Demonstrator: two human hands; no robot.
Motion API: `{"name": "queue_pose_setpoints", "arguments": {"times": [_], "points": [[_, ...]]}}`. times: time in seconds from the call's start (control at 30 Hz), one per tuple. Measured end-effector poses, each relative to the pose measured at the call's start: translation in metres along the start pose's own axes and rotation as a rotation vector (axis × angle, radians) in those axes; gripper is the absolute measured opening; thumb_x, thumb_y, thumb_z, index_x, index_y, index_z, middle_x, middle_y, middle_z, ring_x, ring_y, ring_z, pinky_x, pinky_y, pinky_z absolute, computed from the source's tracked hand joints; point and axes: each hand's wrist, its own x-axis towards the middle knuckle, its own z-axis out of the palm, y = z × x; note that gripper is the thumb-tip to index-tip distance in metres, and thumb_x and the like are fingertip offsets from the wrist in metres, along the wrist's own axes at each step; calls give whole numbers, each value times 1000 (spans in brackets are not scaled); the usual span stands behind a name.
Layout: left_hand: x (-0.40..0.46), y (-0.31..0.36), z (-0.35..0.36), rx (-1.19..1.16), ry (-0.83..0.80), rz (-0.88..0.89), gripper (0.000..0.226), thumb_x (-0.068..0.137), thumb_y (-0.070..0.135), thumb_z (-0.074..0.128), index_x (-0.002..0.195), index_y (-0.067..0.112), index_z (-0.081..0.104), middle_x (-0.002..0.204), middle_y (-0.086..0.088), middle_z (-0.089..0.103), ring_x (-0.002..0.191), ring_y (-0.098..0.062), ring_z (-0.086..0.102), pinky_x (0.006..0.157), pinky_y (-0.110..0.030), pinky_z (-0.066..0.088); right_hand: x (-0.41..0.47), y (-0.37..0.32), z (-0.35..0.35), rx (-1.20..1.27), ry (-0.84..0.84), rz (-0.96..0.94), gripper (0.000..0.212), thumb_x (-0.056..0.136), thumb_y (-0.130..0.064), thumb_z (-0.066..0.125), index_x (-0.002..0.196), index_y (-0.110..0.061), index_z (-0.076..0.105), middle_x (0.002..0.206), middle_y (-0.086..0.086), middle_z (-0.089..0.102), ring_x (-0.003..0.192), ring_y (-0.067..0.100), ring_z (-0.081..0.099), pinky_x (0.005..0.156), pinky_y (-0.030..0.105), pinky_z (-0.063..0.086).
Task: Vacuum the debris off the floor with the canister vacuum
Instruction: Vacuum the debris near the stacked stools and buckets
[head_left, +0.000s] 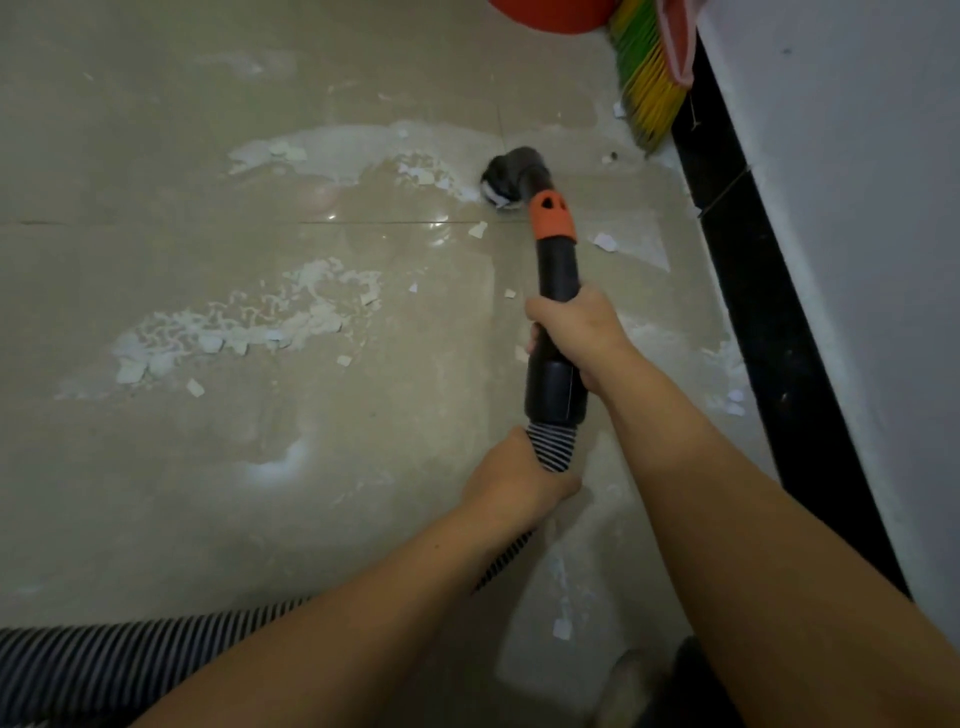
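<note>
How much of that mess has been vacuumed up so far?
Probably under half. Done: the tile near the nozzle looks mostly bare. In hand: the right hand grips the wand, the left hand holds the hose, nozzle at the upper white debris. Left: the big chip pile and scattered flakes.

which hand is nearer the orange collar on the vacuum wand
Right. The right hand grips the black wand just below the orange collar; the left hand holds the striped hose farther back.
</note>
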Motion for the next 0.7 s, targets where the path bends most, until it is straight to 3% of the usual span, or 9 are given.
{"name": "queue_pose_setpoints", "arguments": {"times": [0.1,0.2,0.33,0.5,0.6,0.7], "points": [[-2,5,7,18,-77,6,26,77,25,67,95,17,50,85,-1,57,74,-19,57,60,-26,41,-5,5,-11,-30,48,6,13,80,-7,63,78,-14,52,59,8,58,50,21,57,61,37,54],[2,20,19,67,-220,52,21,76,26,68,79,19,48,73,-1,54,64,-19,55,58,-27,45,-7,20,-48,1,274,65,11,78,-10,64,76,-11,54,62,9,59,51,22,57,64,38,54],[4,35,22,126,-370,67,19,80,24,68,84,16,51,77,-6,56,71,-25,60,72,-37,56,-14,32,-78,171,462,174,12,80,-7,62,79,-6,50,60,9,54,49,22,54,63,37,52],[-3,12,-5,158,-285,-3,21,79,22,66,71,19,46,77,-6,56,71,-24,59,69,-34,53,-16,21,-30,152,356,149,11,80,-6,61,73,-7,52,55,7,55,41,16,53,48,26,50],[-10,5,-29,240,-268,4,18,79,22,66,81,15,50,84,-7,57,76,-24,58,69,-32,49,-19,13,-7,181,254,114,14,80,-3,60,75,-10,50,51,5,54,43,17,53,55,32,53],[-9,13,-38,353,-307,39,23,81,25,68,94,16,51,90,-6,57,80,-23,57,70,-29,47,-21,16,-14,244,301,147,12,81,-5,60,77,-11,50,58,6,55,48,18,54,57,33,53]]}}
